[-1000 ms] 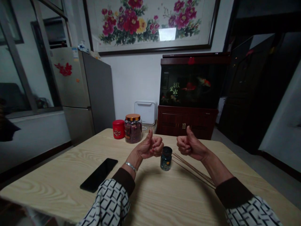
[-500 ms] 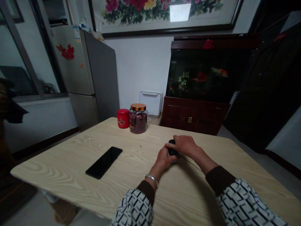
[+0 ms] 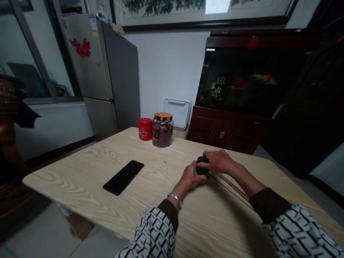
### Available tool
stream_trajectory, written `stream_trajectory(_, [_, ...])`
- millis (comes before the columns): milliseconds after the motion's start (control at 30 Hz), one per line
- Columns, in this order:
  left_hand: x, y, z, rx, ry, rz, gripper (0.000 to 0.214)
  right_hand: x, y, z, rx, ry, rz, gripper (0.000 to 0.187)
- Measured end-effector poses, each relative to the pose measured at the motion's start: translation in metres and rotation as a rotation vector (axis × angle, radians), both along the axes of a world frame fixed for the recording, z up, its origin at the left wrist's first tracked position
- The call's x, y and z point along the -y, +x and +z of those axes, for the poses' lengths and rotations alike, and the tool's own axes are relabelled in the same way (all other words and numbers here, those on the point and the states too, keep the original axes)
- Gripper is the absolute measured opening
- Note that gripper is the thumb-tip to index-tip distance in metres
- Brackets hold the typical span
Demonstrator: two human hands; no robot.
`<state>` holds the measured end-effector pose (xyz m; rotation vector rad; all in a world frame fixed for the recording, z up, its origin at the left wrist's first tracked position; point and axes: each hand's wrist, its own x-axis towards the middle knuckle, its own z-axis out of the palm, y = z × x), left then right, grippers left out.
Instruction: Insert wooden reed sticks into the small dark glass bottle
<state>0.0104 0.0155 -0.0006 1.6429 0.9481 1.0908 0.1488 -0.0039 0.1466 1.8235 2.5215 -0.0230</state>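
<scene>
A small black cylindrical object point(image 3: 202, 170), perhaps a lidded container, sits on the table between my hands. Around its near left side, my left hand point(image 3: 189, 176) is closed, a silver bangle at the wrist. The fingers of my right hand point(image 3: 219, 160) bend over its far upper side and grip it too. What lies beneath the object is mostly covered by my hands. Several thin tan sticks point(image 3: 233, 187) extend from beside it, passing under my right forearm.
A black phone point(image 3: 123, 178) lies on the wooden table point(image 3: 88, 165) to the left. Toward the back edge stand a red canister point(image 3: 145, 129) and a clear jar point(image 3: 162, 133) with a copper lid. A tiny dark bit point(image 3: 165, 161) lies mid-table. Beyond are a refrigerator and a fish tank.
The view has tilted down and shifted left, so things appear higher and farther right. Both hands stay on the black object. More of the thin sticks now shows under my right forearm.
</scene>
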Motion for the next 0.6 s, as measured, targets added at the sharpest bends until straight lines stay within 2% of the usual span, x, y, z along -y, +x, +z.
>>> stream_trajectory(67, [0.0,-0.001,0.0,-0.06,0.065,0.027,0.061,0.0,0.002,0.001,-0.076,-0.057,0.162,0.058])
stream_trajectory(133, [0.0,-0.001,0.001,-0.082,0.107,0.031,0.061,-0.002,0.006,0.002,-0.201,-0.094,0.306,0.083])
stream_trajectory(167, [0.0,-0.002,0.001,-0.081,0.113,0.026,0.061,-0.003,0.007,0.002,-0.235,-0.091,0.313,0.093])
stream_trajectory(233, [0.0,-0.001,0.001,-0.078,0.111,0.024,0.06,-0.005,0.009,-0.001,-0.214,-0.048,0.187,0.095])
stream_trajectory(300, [0.0,-0.001,0.001,-0.09,0.1,0.031,0.059,-0.007,0.009,-0.005,-0.128,-0.025,0.027,0.077])
stream_trajectory(333, [0.0,-0.001,0.001,-0.096,0.095,0.035,0.059,-0.007,0.009,-0.007,-0.102,-0.03,-0.004,0.068])
stream_trajectory(400, [-0.001,-0.001,0.0,-0.098,0.093,0.031,0.061,-0.008,0.01,-0.011,-0.123,-0.047,0.061,0.066])
stream_trajectory(500, [-0.003,-0.002,-0.001,-0.082,0.106,0.016,0.065,-0.008,0.011,-0.012,-0.222,-0.04,0.183,0.095])
stream_trajectory(533, [-0.003,-0.002,-0.001,-0.08,0.11,0.016,0.065,-0.008,0.011,-0.012,-0.221,-0.038,0.164,0.097])
stream_trajectory(600, [-0.002,-0.002,0.0,-0.081,0.104,0.024,0.062,-0.008,0.01,-0.01,-0.17,-0.041,0.081,0.081])
